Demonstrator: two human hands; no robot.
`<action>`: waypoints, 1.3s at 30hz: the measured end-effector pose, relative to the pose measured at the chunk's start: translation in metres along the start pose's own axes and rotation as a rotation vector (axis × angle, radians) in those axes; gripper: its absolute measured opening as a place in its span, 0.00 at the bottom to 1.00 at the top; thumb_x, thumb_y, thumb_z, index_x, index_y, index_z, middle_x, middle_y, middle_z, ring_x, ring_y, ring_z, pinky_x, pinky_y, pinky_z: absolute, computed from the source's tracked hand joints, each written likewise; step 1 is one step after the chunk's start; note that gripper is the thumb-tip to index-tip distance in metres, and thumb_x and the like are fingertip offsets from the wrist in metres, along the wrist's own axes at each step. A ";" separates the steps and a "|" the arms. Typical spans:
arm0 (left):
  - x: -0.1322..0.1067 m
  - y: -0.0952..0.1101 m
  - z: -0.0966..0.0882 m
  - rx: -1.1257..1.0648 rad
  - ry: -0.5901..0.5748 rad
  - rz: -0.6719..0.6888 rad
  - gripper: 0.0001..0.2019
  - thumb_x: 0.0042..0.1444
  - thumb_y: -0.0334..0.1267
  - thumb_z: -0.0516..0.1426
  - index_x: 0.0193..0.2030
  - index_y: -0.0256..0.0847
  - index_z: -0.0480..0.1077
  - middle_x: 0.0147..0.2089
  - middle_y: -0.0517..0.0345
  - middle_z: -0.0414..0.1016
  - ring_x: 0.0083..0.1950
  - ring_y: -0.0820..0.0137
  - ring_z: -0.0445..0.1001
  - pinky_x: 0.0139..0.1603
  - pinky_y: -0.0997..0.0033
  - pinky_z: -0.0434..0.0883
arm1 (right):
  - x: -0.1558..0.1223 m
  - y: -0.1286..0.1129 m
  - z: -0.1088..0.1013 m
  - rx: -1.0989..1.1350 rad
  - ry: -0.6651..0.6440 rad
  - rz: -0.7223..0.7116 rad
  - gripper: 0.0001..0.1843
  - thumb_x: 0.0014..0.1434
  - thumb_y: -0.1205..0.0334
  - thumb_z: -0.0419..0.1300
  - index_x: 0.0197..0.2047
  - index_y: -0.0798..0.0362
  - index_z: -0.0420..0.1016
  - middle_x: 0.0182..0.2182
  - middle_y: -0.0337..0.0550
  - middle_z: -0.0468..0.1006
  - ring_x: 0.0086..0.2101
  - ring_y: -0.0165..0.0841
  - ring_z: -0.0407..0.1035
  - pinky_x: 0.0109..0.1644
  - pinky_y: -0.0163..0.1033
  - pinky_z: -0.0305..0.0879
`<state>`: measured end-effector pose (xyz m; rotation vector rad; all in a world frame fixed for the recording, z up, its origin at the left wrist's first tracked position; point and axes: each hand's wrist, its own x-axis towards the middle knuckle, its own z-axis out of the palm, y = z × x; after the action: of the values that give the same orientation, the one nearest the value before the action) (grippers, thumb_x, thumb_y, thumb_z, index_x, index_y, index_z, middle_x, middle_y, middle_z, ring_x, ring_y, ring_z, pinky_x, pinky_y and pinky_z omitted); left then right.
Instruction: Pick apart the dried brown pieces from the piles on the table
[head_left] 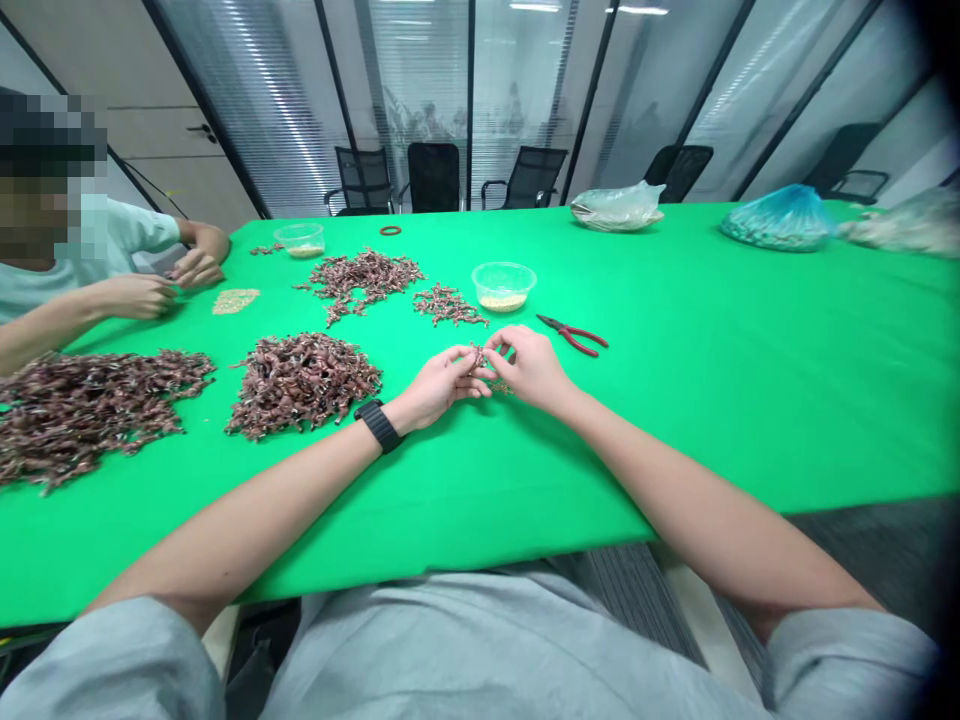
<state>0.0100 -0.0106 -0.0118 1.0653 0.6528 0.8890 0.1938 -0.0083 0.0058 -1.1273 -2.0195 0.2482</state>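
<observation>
Above the green tabletop, my left hand pinches a small brownish-red, knotted piece between thumb and fingers. My right hand meets it from the right, thumb and forefinger closed at the same piece; its exact grip is too small to make out. Beneath the fingertips lie some tiny yellowish bits. Just beyond my hands stands a clear plastic bowl with pale yellow bits in its bottom. Red-handled pliers rest to the right of it. A small heap of brown pieces lies left of the bowl.
Larger heaps of similar pieces lie at left, far left and farther back. A co-worker's hands work near a patch of yellowish bits. Another bowl, a red ring and plastic bags sit toward the back.
</observation>
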 end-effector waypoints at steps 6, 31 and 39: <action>-0.001 0.001 0.001 0.023 0.001 0.009 0.16 0.61 0.44 0.63 0.46 0.36 0.66 0.38 0.51 0.80 0.31 0.73 0.80 0.34 0.75 0.75 | 0.000 0.001 0.000 -0.070 -0.007 -0.058 0.05 0.65 0.63 0.58 0.36 0.52 0.74 0.36 0.47 0.79 0.40 0.39 0.68 0.46 0.43 0.62; -0.010 0.003 0.009 0.347 -0.022 0.224 0.22 0.58 0.53 0.63 0.46 0.42 0.59 0.29 0.60 0.79 0.20 0.76 0.73 0.21 0.81 0.61 | 0.002 -0.008 -0.009 0.617 -0.186 0.498 0.15 0.53 0.49 0.69 0.33 0.54 0.79 0.29 0.43 0.80 0.27 0.31 0.70 0.30 0.35 0.67; -0.008 0.003 0.006 0.260 -0.055 0.194 0.23 0.57 0.53 0.64 0.46 0.41 0.59 0.30 0.58 0.80 0.21 0.74 0.74 0.23 0.78 0.66 | 0.004 -0.001 -0.011 0.138 -0.062 -0.014 0.04 0.60 0.62 0.62 0.36 0.52 0.77 0.35 0.44 0.79 0.37 0.35 0.70 0.41 0.39 0.65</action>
<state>0.0099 -0.0195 -0.0070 1.3995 0.6378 0.9547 0.1997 -0.0072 0.0156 -1.0306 -2.0303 0.4133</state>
